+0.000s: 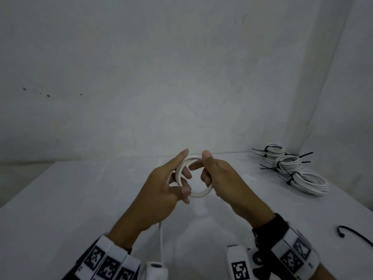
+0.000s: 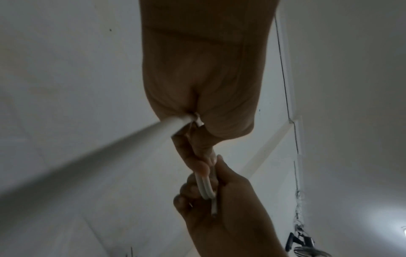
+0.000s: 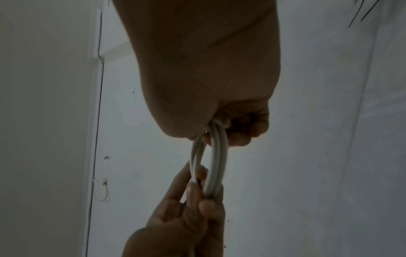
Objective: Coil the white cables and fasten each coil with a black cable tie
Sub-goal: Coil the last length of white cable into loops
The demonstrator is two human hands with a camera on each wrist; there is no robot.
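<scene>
White cable coil [image 1: 193,176] gripped by left hand [image 1: 161,190] and right hand [image 1: 226,178], above table [image 1: 60,219], seemingly mid-table.

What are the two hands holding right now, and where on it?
A small white cable coil: the left hand grips its left side, the right hand its right side.

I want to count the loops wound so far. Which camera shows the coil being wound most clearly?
The head view: the coil faces the camera as an open ring between the left hand and right hand. Both wrist views show it edge-on, as a few parallel strands partly hidden by fingers.
</scene>
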